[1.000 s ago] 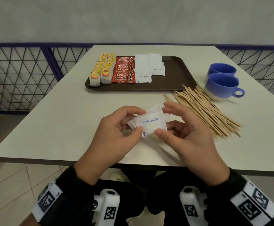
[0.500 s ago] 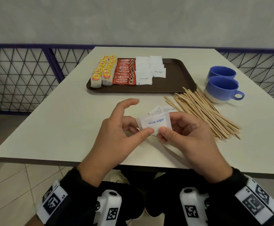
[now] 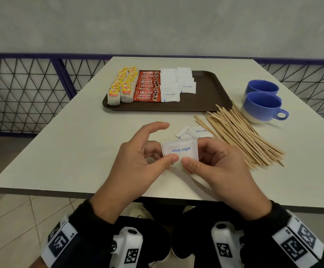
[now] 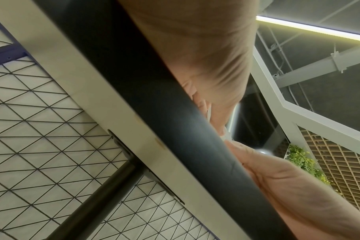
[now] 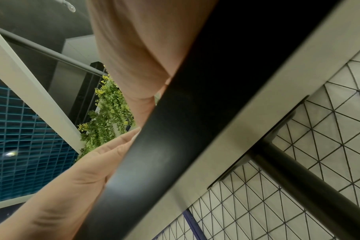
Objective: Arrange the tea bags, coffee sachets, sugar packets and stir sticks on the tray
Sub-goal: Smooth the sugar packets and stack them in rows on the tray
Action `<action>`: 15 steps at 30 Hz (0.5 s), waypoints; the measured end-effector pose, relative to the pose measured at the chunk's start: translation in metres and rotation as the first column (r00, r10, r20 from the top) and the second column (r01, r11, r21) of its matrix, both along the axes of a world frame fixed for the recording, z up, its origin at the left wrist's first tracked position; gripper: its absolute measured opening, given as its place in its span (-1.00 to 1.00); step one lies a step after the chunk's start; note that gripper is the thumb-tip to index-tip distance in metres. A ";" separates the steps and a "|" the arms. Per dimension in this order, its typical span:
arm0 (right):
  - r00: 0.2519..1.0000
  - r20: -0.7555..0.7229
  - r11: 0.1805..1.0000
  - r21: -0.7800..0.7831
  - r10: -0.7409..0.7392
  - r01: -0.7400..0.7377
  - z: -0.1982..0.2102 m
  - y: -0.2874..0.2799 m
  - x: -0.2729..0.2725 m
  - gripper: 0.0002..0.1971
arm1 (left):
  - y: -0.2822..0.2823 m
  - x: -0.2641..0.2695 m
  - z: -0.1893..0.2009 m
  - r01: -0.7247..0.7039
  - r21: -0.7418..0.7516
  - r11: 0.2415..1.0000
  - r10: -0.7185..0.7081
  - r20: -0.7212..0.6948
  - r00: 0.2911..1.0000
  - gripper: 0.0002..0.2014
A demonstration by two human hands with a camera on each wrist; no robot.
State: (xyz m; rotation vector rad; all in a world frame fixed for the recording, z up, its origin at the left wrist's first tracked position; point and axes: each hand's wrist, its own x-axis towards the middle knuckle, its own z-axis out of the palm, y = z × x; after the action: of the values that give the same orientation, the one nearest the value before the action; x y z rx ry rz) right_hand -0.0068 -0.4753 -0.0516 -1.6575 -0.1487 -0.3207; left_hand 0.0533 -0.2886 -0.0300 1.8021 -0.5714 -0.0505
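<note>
Sugar step in hand. We hold a small stack of sugar packets point(image 3: 180, 150) over the near bench point(image 3: 60, 151); left hand point(image 3: 141, 161) and right hand point(image 3: 215, 163) both pinch it, thumbs on top. Tray point(image 3: 211, 93) far: tea bags point(image 3: 121, 89) left, coffee sachets point(image 3: 147, 88), sugar rows point(image 3: 177, 84), right part bare. Next, we judge: carry the stack there. Loose packets point(image 3: 194, 132), stir sticks point(image 3: 240, 136) wait right; two cups point(image 3: 261, 103) beyond, clear of the path.
</note>
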 end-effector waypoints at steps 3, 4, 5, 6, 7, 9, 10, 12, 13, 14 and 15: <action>1.000 0.000 1.000 -0.008 -0.015 0.015 -0.001 -0.001 0.000 -0.75 | 0.001 0.001 -0.001 0.007 -0.001 1.000 -0.007 0.014 1.000 -0.41; 1.000 -0.002 1.000 -0.009 -0.015 0.015 -0.001 -0.001 0.001 -0.75 | 0.001 0.001 -0.001 0.011 -0.004 1.000 -0.011 0.016 1.000 -0.42; 1.000 -0.004 1.000 -0.010 -0.014 0.014 -0.001 -0.001 0.001 -0.75 | 0.001 0.001 -0.001 0.014 -0.006 1.000 -0.014 0.017 1.000 -0.44; 1.000 -0.006 1.000 -0.009 -0.013 0.013 -0.001 0.000 0.001 -0.75 | 0.001 0.002 -0.002 0.014 -0.007 1.000 -0.014 0.018 1.000 -0.45; 1.000 -0.005 1.000 -0.005 -0.014 0.014 -0.001 0.000 0.001 -0.75 | 0.001 0.002 -0.002 0.014 -0.009 1.000 -0.014 0.016 1.000 -0.46; 1.000 0.001 1.000 0.007 -0.017 0.017 0.000 -0.001 0.001 -0.76 | 0.001 0.001 -0.001 0.016 -0.013 1.000 -0.015 0.006 1.000 -0.48; 1.000 0.003 1.000 0.023 -0.019 0.019 0.002 -0.001 0.001 -0.79 | 0.001 0.000 -0.001 0.018 -0.016 1.000 -0.018 0.005 1.000 -0.48; 1.000 -0.002 0.998 0.058 -0.028 0.028 0.006 -0.002 -0.002 -0.87 | 0.002 0.000 -0.001 0.018 -0.016 1.000 -0.018 0.008 1.000 -0.49; 0.999 -0.012 0.997 0.061 -0.036 0.037 0.008 -0.002 -0.003 -0.90 | 0.002 0.001 -0.002 0.014 -0.008 1.000 -0.014 0.012 1.000 -0.50; 0.999 -0.023 0.998 0.044 -0.041 0.042 0.011 -0.002 -0.005 -0.91 | 0.003 0.001 -0.003 0.009 0.003 1.000 -0.010 0.019 1.000 -0.50; 0.998 -0.035 0.999 -0.010 -0.045 0.045 0.014 -0.002 -0.007 -0.92 | 0.004 0.001 -0.004 0.010 0.014 1.000 -0.010 0.023 1.000 -0.51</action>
State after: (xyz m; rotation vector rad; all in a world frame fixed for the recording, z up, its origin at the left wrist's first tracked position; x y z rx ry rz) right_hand -0.0136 -0.4775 -0.0373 -1.6766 -0.0867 -0.3246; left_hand 0.0544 -0.2850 -0.0338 1.8154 -0.5978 -0.0401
